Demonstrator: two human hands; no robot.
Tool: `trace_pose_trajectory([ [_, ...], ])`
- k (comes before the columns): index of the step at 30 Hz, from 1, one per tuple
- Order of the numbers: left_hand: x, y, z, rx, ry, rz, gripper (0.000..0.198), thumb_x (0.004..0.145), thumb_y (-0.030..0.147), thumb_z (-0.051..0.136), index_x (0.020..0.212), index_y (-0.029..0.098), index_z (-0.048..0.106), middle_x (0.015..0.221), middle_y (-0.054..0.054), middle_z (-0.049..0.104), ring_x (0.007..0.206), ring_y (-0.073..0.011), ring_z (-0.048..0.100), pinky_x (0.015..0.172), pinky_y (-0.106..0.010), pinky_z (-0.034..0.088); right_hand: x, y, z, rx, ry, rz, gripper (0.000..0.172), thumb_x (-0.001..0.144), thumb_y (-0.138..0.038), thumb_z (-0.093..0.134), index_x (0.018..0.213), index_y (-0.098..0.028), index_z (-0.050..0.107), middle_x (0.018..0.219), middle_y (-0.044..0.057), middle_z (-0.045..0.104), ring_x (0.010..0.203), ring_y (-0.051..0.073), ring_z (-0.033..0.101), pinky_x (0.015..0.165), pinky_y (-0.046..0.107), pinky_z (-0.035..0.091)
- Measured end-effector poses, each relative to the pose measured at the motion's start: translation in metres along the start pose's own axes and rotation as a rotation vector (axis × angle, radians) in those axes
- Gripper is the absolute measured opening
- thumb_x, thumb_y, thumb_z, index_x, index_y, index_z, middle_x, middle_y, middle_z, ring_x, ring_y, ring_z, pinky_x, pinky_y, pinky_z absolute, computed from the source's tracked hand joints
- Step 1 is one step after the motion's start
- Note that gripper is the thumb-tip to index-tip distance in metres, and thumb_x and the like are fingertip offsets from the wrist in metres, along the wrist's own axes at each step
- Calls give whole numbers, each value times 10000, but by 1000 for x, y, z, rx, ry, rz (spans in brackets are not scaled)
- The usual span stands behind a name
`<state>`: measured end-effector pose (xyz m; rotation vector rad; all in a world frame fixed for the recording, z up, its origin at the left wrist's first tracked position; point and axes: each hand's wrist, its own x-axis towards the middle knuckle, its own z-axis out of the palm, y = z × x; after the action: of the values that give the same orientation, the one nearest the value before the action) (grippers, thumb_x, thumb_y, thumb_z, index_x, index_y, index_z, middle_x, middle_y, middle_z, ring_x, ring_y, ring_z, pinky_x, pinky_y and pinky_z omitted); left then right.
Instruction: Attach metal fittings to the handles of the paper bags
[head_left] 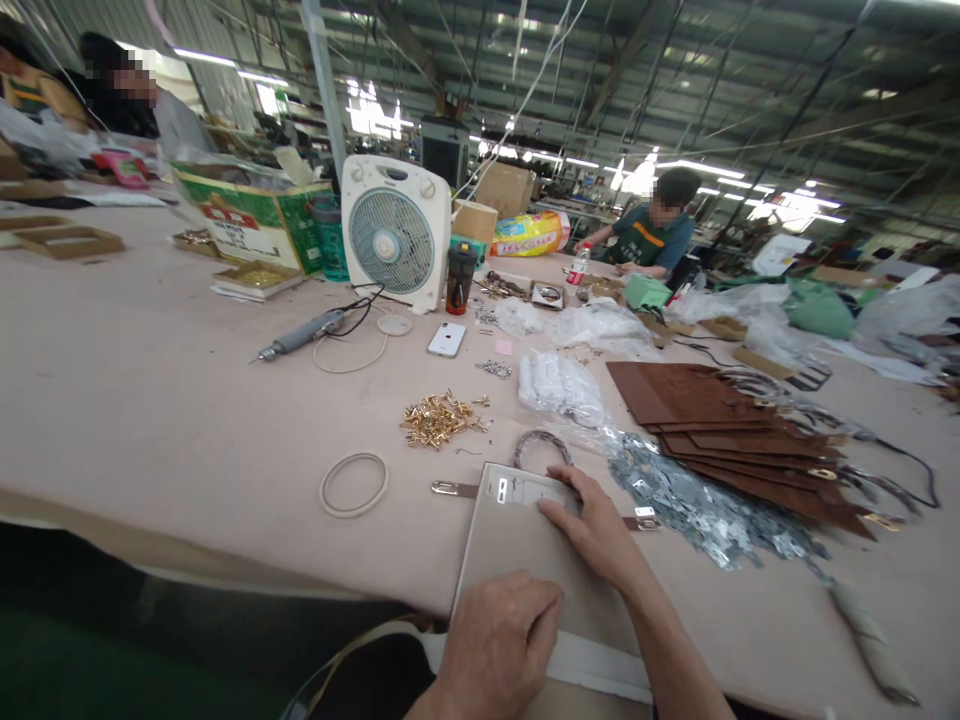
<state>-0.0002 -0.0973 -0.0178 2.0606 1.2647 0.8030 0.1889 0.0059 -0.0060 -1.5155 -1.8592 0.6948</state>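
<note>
A beige bag panel (510, 550) lies at the table's front edge, partly overhanging it. Near its top are a slot with a bright metal piece (502, 490) and some small marks. My right hand (589, 520) rests on the panel's upper right, fingers and thumb spread. Lower down, my left hand (499, 635) is curled closed over the panel; whatever its fingers hold, if anything, is hidden. Brown straps with metal ends, a left strap (456, 489) and a right strap (641, 522), stick out from the sides. A rolled handle (541, 445) curves beyond the top edge.
Gold fasteners (439, 420) lie beyond the panel, with a cream ring (354, 485) to the left. On the right are thin metal plates (697, 500), stacked brown panels (720, 420) and a wrapped-handle tool (870, 640). Farther back are an electric screwdriver (300, 335), phone (447, 339), fan (394, 235) and co-workers.
</note>
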Motion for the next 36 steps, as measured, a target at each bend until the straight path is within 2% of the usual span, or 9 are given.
trace_pose_trajectory([
  [3, 1, 1, -1, -72, 23, -4, 283, 1015, 278, 476, 1029, 268, 759, 818, -50, 718, 765, -210, 686, 704, -311, 477, 4, 2, 2, -2, 50, 7, 320, 921, -464, 669, 1162, -266, 737, 1219, 83, 732, 1175, 305, 639, 1067, 501, 467],
  [10, 9, 3, -22, -393, -20, -136, 341, 1016, 338, 517, 1263, 261, 740, 1059, -46, 764, 974, -210, 681, 930, -318, 498, 2, 0, 18, -74, 242, -44, 283, 979, -471, 589, 1030, -268, 780, 1070, 79, 778, 1062, 291, 672, 1017, 471, 489],
  [13, 11, 2, -33, -415, -130, -188, 597, 987, 328, 537, 1568, 221, 457, 897, -6, 691, 848, -187, 622, 860, -319, 484, 2, -3, 15, -49, 264, 4, 273, 972, -438, 591, 1030, -252, 782, 1083, 79, 780, 1063, 283, 676, 1019, 462, 487],
  [15, 12, 0, -37, -443, -180, -204, 751, 971, 299, 524, 1656, 186, 237, 819, 31, 611, 781, -167, 577, 817, -304, 459, 0, -5, 6, 88, 254, 46, 297, 947, -446, 621, 1090, -230, 767, 1129, 87, 772, 1051, 270, 684, 993, 443, 512],
  [19, 9, -1, -41, -482, -232, -188, 799, 946, 246, 482, 1669, 173, 149, 853, 27, 593, 780, -160, 569, 817, -301, 435, -25, -16, -16, 361, 311, 68, 384, 918, -499, 678, 1158, -202, 715, 1142, 106, 758, 1026, 259, 702, 948, 420, 554],
  [21, 7, -1, -41, -451, -247, -154, 799, 932, 236, 477, 1667, 184, 169, 890, 8, 623, 800, -177, 582, 807, -307, 435, -48, -26, -24, 355, 254, 56, 346, 925, -489, 695, 1141, -220, 713, 1114, 99, 760, 1006, 259, 710, 940, 422, 564],
  [26, 4, -2, -40, -356, -227, -111, 791, 909, 231, 483, 1658, 207, 229, 989, -40, 697, 875, -229, 623, 819, -324, 459, -94, -44, -27, 114, -108, -121, 286, 985, -395, 661, 1243, -278, 696, 1181, 82, 730, 1001, 246, 700, 906, 393, 566],
  [29, 3, -3, -40, -354, -242, -103, 784, 901, 217, 484, 1651, 203, 255, 1042, -55, 723, 942, -246, 651, 866, -331, 476, -99, -50, -19, 32, -176, -174, 244, 1008, -367, 637, 1229, -285, 701, 1159, 69, 734, 986, 234, 699, 904, 375, 556],
  [36, -1, 1, -44, -362, -223, -88, 670, 936, 219, 511, 1591, 189, 371, 1016, -54, 742, 938, -228, 671, 888, -315, 478, -96, -56, -14, -13, -232, -164, 155, 1032, -343, 585, 969, -273, 708, 967, 48, 725, 925, 243, 680, 842, 356, 518],
])
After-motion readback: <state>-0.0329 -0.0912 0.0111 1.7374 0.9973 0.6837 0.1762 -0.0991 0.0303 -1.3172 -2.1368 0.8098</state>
